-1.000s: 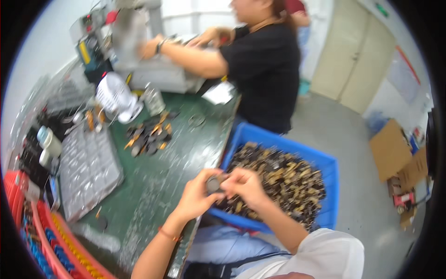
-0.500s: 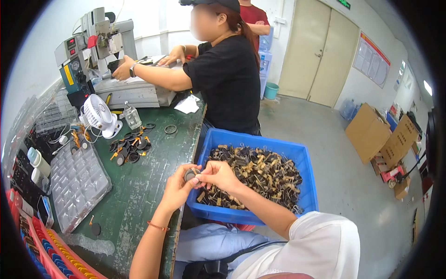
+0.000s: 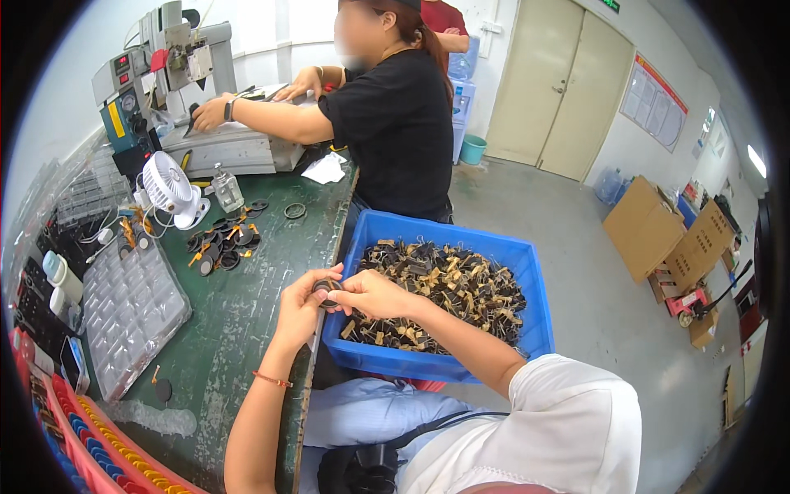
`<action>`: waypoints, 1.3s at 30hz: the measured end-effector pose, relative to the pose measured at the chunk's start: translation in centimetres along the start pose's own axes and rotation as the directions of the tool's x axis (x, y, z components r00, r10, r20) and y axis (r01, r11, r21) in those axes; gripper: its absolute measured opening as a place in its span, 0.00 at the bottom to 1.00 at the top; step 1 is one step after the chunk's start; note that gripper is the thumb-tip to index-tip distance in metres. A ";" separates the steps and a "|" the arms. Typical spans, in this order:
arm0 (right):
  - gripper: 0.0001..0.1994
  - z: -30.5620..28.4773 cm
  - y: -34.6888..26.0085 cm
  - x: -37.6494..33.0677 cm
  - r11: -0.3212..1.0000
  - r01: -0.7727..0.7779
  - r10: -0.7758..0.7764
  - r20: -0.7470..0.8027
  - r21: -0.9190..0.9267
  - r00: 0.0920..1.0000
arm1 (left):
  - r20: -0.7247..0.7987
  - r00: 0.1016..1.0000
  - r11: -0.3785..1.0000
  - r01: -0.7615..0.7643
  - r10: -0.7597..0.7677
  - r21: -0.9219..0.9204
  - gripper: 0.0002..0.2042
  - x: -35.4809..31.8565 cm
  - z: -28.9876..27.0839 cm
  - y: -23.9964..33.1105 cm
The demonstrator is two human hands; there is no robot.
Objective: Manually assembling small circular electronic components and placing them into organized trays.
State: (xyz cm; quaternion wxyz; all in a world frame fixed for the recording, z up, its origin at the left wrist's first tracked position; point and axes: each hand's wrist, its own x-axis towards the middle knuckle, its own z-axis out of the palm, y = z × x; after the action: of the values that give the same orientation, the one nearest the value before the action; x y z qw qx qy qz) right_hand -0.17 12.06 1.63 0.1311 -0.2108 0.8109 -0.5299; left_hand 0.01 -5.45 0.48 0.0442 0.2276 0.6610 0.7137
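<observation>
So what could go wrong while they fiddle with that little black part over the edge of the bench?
Both the left hand and right hand pinch the small black part right above the green bench edge, so a slip might drop it to the lap or floor. It could also fall into the blue bin and get lost among similar pieces.

Blue bin, dark green bench, seemingly black-and-tan parts.

1. The small dark part is mostly covered by the left hand and right hand; its shape is unclear.
2. The red tray is cut off at the picture's lower-left rim.
3. The pieces in the blue bin are too small to identify.
</observation>
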 end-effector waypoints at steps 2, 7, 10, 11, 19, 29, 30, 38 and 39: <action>0.22 0.0 -0.9 0.0 0.996 0.057 -0.057 0.007 -0.066 0.998 | 0.004 1.000 1.000 0.023 -0.023 -0.005 0.13 -0.2 -0.4 0.1; 0.22 -0.2 -1.2 0.5 0.968 0.173 -0.180 -0.022 -0.180 0.983 | 0.001 0.997 0.988 0.076 -0.076 -0.135 0.11 -0.1 -0.6 -0.4; 0.20 -1.1 -2.0 1.2 0.937 0.188 -0.191 0.021 -0.293 0.981 | -0.033 0.998 0.989 0.049 -0.054 -0.138 0.12 0.3 -0.7 -0.6; 0.20 -1.2 -2.2 1.5 0.928 0.203 -0.202 0.036 -0.312 0.979 | -0.055 0.997 0.990 0.038 -0.046 -0.134 0.13 0.3 -0.8 -0.5; 0.20 -1.0 -4.5 4.0 0.847 0.244 -0.218 0.111 -0.471 0.970 | -0.215 0.975 0.966 0.004 -0.061 -0.257 0.12 0.2 -1.9 -0.2; 0.21 0.7 -5.7 8.8 0.443 0.549 -0.536 0.282 -0.709 0.796 | -0.454 0.891 0.910 -0.178 -0.013 -0.374 0.11 0.6 -4.8 -1.2; 0.21 1.1 -5.7 9.1 0.412 0.547 -0.540 0.288 -0.728 0.791 | -0.481 0.876 0.912 -0.179 -0.023 -0.369 0.11 0.5 -5.1 -1.2; 0.19 1.3 -5.7 11.1 0.251 0.564 -0.584 0.341 -0.787 0.736 | -0.594 0.802 0.906 -0.211 -0.054 -0.368 0.12 1.5 -5.5 -1.3; 0.20 1.0 -5.8 11.3 0.231 0.564 -0.561 0.365 -0.793 0.743 | -0.587 0.807 0.891 -0.224 -0.058 -0.396 0.11 1.4 -5.6 -1.6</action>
State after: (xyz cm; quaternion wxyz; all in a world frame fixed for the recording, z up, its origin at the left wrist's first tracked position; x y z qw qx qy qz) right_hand -8.48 3.75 6.68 -0.1927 -0.5231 0.8285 -0.0522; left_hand -3.80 -9.94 -0.85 -0.1420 0.0103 0.4494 0.8819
